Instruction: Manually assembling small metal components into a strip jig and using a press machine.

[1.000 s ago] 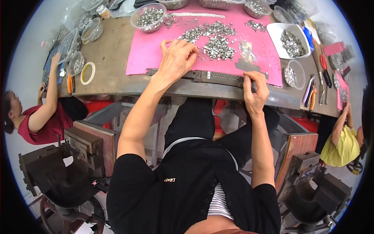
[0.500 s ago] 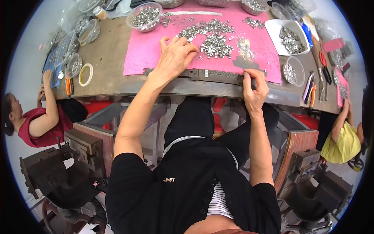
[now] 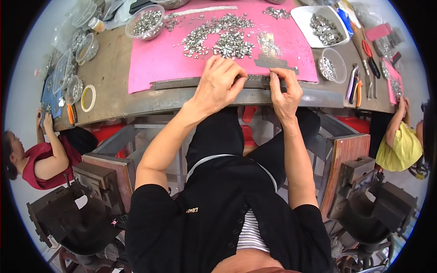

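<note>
While both forearms reach up from the lower edge toward the near rim of the worktop [image 3: 114, 86], the left hand [image 3: 218, 84] lies palm down, knuckles arched, its fingers curled over a long dark metal strip [image 3: 182, 83] that runs along the front edge of the pink mat [image 3: 154, 63]. Its grip is clenched on that strip, thumb tucked toward the edge. The right hand [image 3: 284, 88] sits just beside it, wrist bent, fingertips pinched down on the same strip a little further right; whether a small part is between those fingertips cannot be told. The two hands almost touch.

On the mat beyond the hands lies a loose heap of small silvery metal pieces [image 3: 218, 36], spread across its middle. A round clear bowl [image 3: 144, 22] at the mat's far left corner is full of the same pieces. A white rectangular tray [image 3: 321, 25] to the right holds another pile, and a small clear round tub [image 3: 332, 68] near the mat's right edge has a few at its bottom. More clear tubs [image 3: 84, 48] stand along the left end of the worktop, near a roll of tape [image 3: 88, 98]. Pliers and red-handled cutters [image 3: 364, 68] lie at the right end.

A person in a red top [image 3: 43, 159] sits at the left, and another in yellow [image 3: 403, 145] at the right.
</note>
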Tool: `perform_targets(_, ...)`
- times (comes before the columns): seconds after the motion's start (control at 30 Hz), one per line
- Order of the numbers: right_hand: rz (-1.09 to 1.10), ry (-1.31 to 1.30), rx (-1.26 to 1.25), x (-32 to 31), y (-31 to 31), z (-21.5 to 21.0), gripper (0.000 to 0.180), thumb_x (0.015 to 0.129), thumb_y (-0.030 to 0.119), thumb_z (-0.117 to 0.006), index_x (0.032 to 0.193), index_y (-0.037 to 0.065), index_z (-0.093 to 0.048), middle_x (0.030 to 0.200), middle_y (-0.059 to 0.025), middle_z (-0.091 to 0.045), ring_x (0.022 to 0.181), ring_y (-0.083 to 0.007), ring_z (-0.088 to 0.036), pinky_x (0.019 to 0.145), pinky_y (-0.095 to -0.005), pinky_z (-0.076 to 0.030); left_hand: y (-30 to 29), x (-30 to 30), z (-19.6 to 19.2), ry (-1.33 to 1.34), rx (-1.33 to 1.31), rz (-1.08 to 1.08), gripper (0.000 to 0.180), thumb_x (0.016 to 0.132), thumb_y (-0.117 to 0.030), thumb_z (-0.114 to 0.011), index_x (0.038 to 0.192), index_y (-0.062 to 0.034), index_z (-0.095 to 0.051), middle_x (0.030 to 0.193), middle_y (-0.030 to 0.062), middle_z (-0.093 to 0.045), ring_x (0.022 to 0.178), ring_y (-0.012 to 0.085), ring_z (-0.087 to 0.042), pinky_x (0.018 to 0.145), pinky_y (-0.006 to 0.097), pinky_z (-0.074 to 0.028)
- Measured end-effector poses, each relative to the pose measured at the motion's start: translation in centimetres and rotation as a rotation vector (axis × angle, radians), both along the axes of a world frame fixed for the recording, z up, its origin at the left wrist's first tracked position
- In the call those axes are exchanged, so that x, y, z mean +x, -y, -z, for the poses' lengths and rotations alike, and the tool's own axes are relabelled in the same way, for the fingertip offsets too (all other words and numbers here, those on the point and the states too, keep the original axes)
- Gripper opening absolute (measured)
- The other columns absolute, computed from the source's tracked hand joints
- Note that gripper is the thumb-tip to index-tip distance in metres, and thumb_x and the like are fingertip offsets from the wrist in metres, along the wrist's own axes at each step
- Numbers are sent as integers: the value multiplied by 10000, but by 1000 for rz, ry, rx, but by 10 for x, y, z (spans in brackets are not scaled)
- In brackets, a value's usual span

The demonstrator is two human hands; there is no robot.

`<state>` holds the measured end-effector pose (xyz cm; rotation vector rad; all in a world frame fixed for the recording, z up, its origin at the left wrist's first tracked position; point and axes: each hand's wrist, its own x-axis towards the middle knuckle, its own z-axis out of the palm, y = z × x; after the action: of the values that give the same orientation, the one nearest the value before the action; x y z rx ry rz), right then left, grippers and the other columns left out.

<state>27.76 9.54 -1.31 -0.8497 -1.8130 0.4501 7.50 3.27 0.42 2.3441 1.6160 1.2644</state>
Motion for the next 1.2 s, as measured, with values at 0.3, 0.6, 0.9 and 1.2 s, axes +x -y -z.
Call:
perform_targets(0.3, -1, 8, 24, 1, 0, 1, 146, 839, -30, -714, 969, 37, -702, 834, -92, -675, 789, -266, -636, 760, -359, -487, -1, 7, 5, -32, -67, -52, 139, 809, -94, -757, 922, -84, -676, 887, 56, -625, 885, 261, -604, 976, 447, -422)
perform_targets(0.6, -81, 223, 11, 26, 5, 0, 300, 807, 22, -786, 1085, 13, -672, 1101, -150, -654, 1006, -327, -623, 899, -413, -502, 50, -31, 0, -57, -125, -337, 346, 837, -253, -788, 1135, -118, -675, 1064, 55, -635, 1077, 258, -578, 1100, 529, -290)
perform_targets(0.9, -45, 261, 201, 27, 19, 14, 360, 762, 24, -832, 1072, 18, -648, 1122, -137, -640, 1075, -352, -611, 920, -438, -506, 66, -34, 27, -21, -31, -310, 345, 778, -195, -837, 1015, -64, -624, 979, 73, -588, 973, 274, -562, 971, 450, -334)
perform_targets(1.2, -14, 269, 222, 26, 21, 17, 367, 759, 17, -832, 1076, 29, -647, 1138, -131, -640, 1089, -349, -608, 933, -436, -500, 68, -33, 32, -14, 5, -319, 350, 759, -171, -851, 1007, -76, -622, 992, 70, -593, 972, 264, -568, 972, 448, -333)
